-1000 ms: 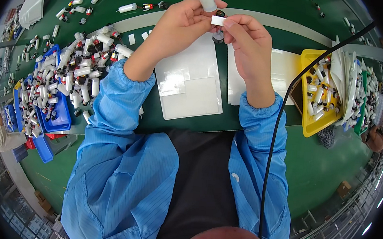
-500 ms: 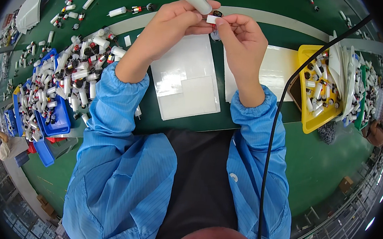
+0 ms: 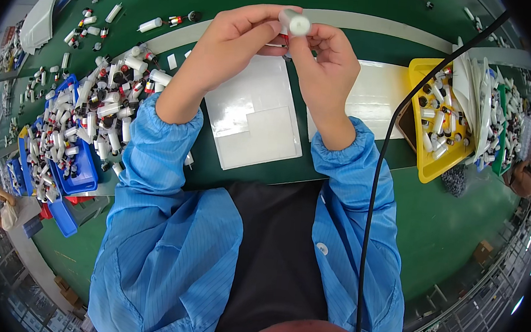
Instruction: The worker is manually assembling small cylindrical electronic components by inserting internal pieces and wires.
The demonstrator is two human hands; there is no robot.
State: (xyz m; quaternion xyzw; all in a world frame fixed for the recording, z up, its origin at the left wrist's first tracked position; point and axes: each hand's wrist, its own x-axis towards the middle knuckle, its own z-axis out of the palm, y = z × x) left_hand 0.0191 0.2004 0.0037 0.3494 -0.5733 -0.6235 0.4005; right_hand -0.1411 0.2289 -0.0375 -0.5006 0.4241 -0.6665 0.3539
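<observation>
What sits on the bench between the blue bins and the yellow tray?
Two white sheets on the green bench, below both hands, in the head view.

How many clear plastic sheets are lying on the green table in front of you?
2: one clear plastic sheet lies below the left hand, the other sheet lies right of the right hand. Hands may hide more.

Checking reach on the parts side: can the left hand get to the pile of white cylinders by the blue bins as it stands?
Probably yes. The pile of white cylinders lies open on the green table, beside the left forearm, nothing over it. But the left hand and right hand together hold a white cylinder.
</observation>
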